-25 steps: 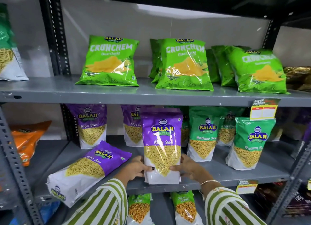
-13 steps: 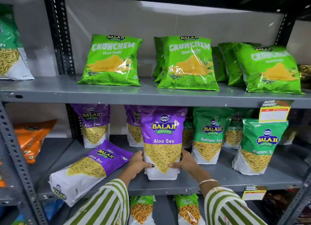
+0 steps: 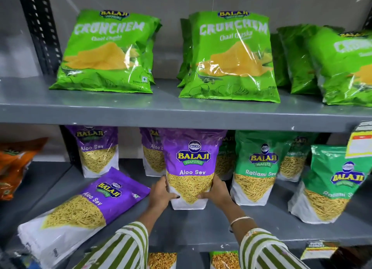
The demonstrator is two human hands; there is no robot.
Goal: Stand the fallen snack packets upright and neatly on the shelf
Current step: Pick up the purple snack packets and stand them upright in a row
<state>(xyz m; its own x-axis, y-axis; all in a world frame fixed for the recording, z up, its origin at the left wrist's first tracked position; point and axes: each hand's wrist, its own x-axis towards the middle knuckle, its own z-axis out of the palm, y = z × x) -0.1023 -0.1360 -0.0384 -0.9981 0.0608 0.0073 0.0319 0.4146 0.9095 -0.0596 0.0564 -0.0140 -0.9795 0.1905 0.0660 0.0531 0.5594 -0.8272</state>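
Upright Aloo Sev packet [image 3: 191, 168] pushed deeper — both hands' fingers [image 3: 211, 190] clasping its base

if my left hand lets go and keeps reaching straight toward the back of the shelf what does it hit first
Probably the purple packet standing behind the one you hold. Your left hand points up and back toward it, though depth is hard to judge here.

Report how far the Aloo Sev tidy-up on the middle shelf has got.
Done: two Aloo Sev packets at the back stand upright, as do the Ratlami Sev packets. In hand: the left hand and right hand hold one Aloo Sev packet upright on the shelf. Left: the fallen Aloo Sev packet lies flat at the front left.
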